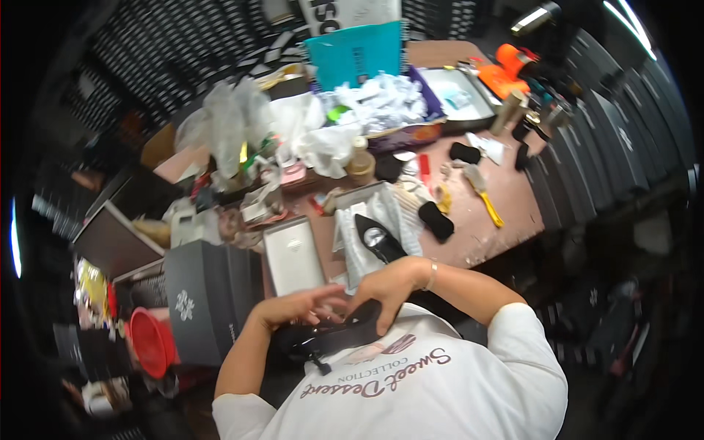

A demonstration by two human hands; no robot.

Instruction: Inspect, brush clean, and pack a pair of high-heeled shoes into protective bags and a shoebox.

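Observation:
Close to my chest, a black high-heeled shoe (337, 337) lies on its side, its slim heel pointing down. My right hand (389, 290) grips it, the thumb along the near side and the fingers over the far side, partly hidden. My left hand (312, 304) is beside it with fingers apart, slightly blurred; a touch on the shoe cannot be made out. Just beyond, a second black pointed shoe (378, 238) rests on white tissue paper (345, 253) in an open shoebox. To its left is the pale box lid (293, 257).
A yellow-handled brush (484, 194) and black pads (436, 220) lie on the pinkish table (506, 242). Farther back are a tray of crumpled paper (407, 136), a brown bottle (360, 161) and plastic bags (235, 125). Dark grey shoeboxes (198, 301) stand left, near a red basin (150, 341).

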